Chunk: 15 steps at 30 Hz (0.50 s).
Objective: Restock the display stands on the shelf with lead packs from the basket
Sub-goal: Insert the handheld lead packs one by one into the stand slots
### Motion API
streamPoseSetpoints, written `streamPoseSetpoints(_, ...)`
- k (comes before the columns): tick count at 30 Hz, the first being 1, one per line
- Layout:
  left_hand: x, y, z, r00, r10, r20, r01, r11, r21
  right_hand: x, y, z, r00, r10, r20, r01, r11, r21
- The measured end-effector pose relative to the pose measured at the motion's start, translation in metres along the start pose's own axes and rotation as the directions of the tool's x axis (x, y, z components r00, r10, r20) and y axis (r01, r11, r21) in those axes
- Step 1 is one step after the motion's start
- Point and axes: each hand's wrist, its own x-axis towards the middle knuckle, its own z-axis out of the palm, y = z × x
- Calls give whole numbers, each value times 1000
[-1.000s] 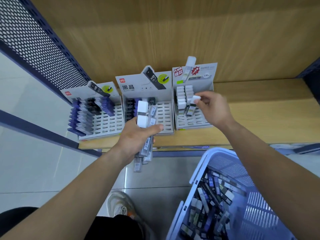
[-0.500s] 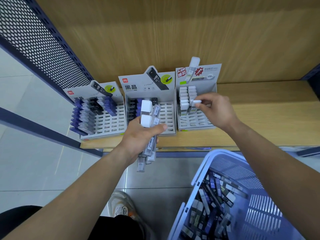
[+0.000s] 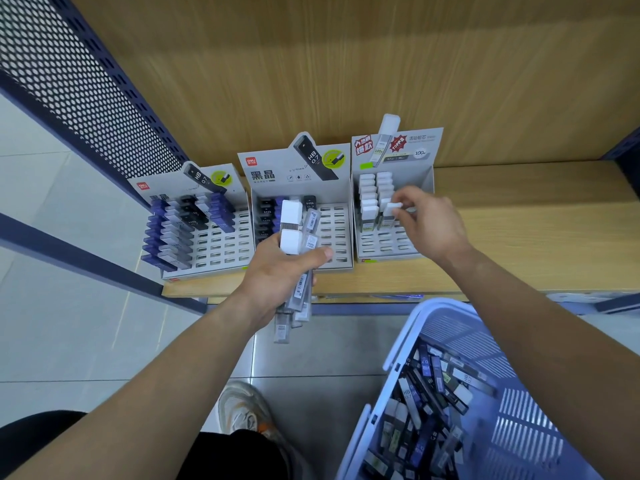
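Three cardboard display stands sit on the wooden shelf: a left stand (image 3: 221, 261) with purple and black packs, a middle stand (image 3: 337, 237), and a right stand (image 3: 394, 249) holding two rows of white-capped packs. My left hand (image 3: 277, 275) grips a bundle of white-capped lead packs (image 3: 298, 258) in front of the middle stand. My right hand (image 3: 427, 220) pinches the cap of one white-capped pack (image 3: 393, 209) standing in the second row of the right stand. The pale blue basket (image 3: 426, 327) at the lower right holds several loose packs.
The wooden shelf (image 3: 536, 237) continues to the right of the stands. A perforated dark blue side panel (image 3: 79, 88) bounds the shelf on the left. My shoe (image 3: 242, 407) rests on the tiled floor below.
My right hand has pushed the white-capped pack further down into its slot in the right stand. My left hand has kept its hold on the bundle.
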Motion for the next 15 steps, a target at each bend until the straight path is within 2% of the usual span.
streamPoseSetpoints(5, 3, -1, 0, 1000, 1, 0, -1, 1000, -15, -4, -1, 11, 988, -121, -91, 110, 987, -118)
streamPoseSetpoints(10, 3, -1, 0, 1000, 8, 8, -8, 1000, -26, -7, -9, 6, 997, -50, -66, 45, 997, -68)
streamPoseSetpoints(11, 3, 0, 0, 1000, 14, 8, -14, 999, -31, -11, -15, 1, 997, -12, -78, 10, 1000, -26)
streamPoseSetpoints(13, 4, 4, 3, 1000, 23, 13, -23, 999, -40, -25, -35, -10, 993, 81, -91, -65, 983, 173)
streamPoseSetpoints(15, 4, 7, 7, 999, 30, 18, -29, 999, -45, -45, -64, -20, 987, 163, 3, -146, 873, 466)
